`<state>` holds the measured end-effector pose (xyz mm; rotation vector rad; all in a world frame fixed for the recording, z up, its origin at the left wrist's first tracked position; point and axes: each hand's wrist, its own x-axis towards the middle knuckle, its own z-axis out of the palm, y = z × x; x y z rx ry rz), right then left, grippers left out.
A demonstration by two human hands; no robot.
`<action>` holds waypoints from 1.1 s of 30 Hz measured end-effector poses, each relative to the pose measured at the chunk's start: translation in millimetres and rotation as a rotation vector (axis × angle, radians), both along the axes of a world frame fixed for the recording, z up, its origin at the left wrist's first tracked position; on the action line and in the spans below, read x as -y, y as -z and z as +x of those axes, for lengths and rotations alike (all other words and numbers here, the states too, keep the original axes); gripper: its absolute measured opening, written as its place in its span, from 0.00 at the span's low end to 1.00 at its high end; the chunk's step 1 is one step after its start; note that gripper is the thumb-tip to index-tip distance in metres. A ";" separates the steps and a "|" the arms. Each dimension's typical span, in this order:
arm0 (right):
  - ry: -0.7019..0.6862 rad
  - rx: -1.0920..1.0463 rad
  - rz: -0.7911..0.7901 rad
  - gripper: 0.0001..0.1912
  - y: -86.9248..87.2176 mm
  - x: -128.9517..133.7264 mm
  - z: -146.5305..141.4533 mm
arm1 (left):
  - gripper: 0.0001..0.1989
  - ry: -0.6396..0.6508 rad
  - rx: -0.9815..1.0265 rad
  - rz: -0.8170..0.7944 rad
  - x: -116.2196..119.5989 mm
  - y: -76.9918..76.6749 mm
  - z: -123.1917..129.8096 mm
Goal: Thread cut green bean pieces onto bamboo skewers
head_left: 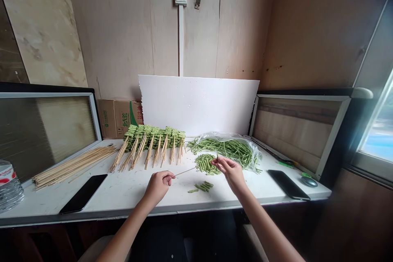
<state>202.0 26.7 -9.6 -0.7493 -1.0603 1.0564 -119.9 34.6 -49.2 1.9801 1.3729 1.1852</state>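
My left hand is closed on the near end of a thin wooden skewer, which slants up to the right. At its other end my right hand is pinched; what lies between those fingertips is too small to make out. Behind the skewer sits a pile of cut green bean pieces, with a few loose pieces nearer the table's front edge. Long whole beans lie in a clear plastic bag at the back right. Skewered beans are stacked at the back left, their sticks pointing forward.
Bare skewers lie in a bundle at the left of the white table. One phone lies left, another phone right, beside a mouse. A bottle stands far left; a cardboard box stands behind.
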 end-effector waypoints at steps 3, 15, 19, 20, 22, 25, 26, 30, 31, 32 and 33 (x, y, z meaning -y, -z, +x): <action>0.031 -0.001 -0.020 0.20 4.0 0.0 -4.6 | 0.17 -0.004 0.002 0.004 0.4 0.6 1.1; 0.122 0.109 -0.102 0.22 13.8 0.7 -23.7 | 0.16 -0.005 -0.006 0.040 5.7 -7.3 5.8; 0.069 0.216 -0.066 0.24 17.8 -6.5 -9.8 | 0.16 -0.030 -0.003 0.036 3.2 -7.4 2.6; 0.088 0.318 -0.036 0.23 21.8 -8.7 -6.0 | 0.16 -0.036 0.001 0.033 2.1 -6.1 1.5; 0.178 0.588 0.056 0.19 32.5 -12.4 0.3 | 0.15 -0.044 0.006 0.025 -0.3 -2.8 -0.6; 0.325 0.997 0.177 0.12 48.3 -14.7 4.5 | 0.15 -0.048 -0.002 0.008 -3.0 1.6 -2.3; 0.355 1.119 0.199 0.11 51.9 -14.8 4.4 | 0.16 -0.048 -0.008 0.005 -3.4 2.6 -2.4; 0.445 1.493 0.237 0.13 55.7 -14.4 0.9 | 0.16 -0.045 -0.020 0.006 -3.2 4.7 -1.4; 0.468 1.549 0.236 0.12 55.2 -14.4 0.0 | 0.16 -0.045 -0.021 0.003 -2.9 5.1 -1.1; 0.491 1.592 0.226 0.11 54.8 -14.6 -0.6 | 0.16 -0.045 -0.023 0.001 -2.8 5.7 -1.0; 0.514 1.624 0.211 0.10 54.5 -14.7 -1.0 | 0.16 -0.044 -0.026 -0.001 -2.8 6.4 -1.0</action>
